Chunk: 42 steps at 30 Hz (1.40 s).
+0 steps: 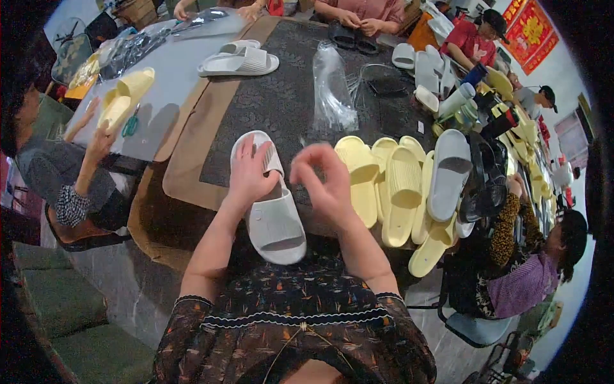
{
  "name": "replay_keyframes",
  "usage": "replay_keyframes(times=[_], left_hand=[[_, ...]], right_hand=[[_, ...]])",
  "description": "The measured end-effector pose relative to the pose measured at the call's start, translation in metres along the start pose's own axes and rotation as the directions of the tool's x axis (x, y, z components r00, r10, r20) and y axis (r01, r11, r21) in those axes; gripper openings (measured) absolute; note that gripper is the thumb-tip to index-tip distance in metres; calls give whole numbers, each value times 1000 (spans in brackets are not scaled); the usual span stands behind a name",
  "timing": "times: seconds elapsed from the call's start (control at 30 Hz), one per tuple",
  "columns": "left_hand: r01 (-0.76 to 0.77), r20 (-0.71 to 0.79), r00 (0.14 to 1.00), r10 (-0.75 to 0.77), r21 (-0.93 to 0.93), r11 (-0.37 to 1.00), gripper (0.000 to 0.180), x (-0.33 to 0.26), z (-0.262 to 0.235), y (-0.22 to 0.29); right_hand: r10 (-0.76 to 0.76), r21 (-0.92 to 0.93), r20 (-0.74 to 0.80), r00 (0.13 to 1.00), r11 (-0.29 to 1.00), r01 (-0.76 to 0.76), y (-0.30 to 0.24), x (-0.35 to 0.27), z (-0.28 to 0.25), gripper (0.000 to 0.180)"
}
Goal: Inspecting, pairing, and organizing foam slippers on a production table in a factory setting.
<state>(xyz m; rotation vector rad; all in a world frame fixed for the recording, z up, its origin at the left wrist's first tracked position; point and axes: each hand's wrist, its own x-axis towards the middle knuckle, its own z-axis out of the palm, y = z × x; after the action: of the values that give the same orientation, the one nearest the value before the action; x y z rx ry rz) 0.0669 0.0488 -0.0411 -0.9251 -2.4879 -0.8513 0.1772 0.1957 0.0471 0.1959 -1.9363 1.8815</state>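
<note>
A ribbed grey slipper (275, 221) lies at the near edge of the dark surface (256, 112); just beyond, the left hand (249, 177) rests, fingers spread, on another grey slipper (242, 142). Beside it the right hand (327, 184) curls its fingers narrowly, contents unclear, near yellow slippers (403, 185). Farther off lie clear plastic bags (332, 93) and a white pair (246, 62).

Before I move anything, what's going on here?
The person's left hand rests on light grey ribbed slide sandals at the near table edge. The right hand is raised beside them, fingers curled, with nothing visible in it. Yellow slide sandals lie to its right. Clear plastic bags lie farther up the table. At the left, a co-worker's hand holds another yellow slide sandal.
</note>
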Motion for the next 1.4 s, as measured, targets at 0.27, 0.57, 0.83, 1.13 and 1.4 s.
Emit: replay_keyframes(times=[0.27,0.57,0.83,1.13,1.4], left_hand=[[140,111,981,-157,150,979,63,-2,0,8],[288,142,933,-332,262,921,74,5,-6,22],[332,208,902,-378,227,916,75,15,-23,-3],[53,302,953,-20,-103,993,59,22,-72,-58],[-138,356,921,155,-73,988,56,18,-36,-19]], right_hand=[[83,303,743,664,843,-444,-73,-56,-14,19],[202,-892,170,965,448,63,26,-64,18,42],[107,-868,244,964,467,168,21,-76,2,31],[183,-692,653,735,539,480,18,-63,-21,26],[117,-707,525,843,612,355,38,-37,-41,38]])
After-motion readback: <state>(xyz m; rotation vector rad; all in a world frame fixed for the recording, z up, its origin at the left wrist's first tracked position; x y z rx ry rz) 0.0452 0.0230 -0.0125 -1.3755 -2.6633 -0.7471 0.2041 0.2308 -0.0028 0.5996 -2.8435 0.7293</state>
